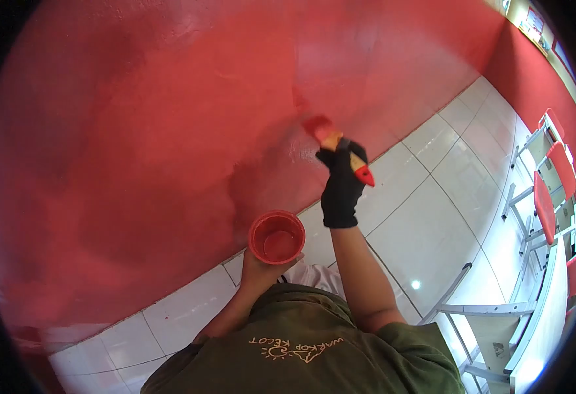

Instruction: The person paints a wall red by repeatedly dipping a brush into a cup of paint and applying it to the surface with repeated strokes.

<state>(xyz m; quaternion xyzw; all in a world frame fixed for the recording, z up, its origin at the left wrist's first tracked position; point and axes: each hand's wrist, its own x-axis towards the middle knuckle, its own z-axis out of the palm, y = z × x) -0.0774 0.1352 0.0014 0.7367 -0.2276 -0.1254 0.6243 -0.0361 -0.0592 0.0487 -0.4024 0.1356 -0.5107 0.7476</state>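
A flat paintbrush [331, 139] with a yellowish, red-tipped handle is gripped in my right hand [342, 187], which wears a black glove. Its bristles are coated red and lie close to the red wall [189, 111], overlapping it in this view. Low in front of my body, my bare left hand [262, 273] holds a round red cup [257, 250] from below and the side. Red paint shows at the bottom of the cup, whose mouth faces up toward me. Most of my left fingers are hidden behind the cup.
White floor tiles [426, 197] meet the wall along a diagonal edge. To the right stand several red chairs [545, 209] with grey metal frames, beside a white tabletop [543, 335]. Wet-looking glossy patches show on the wall around the brush.
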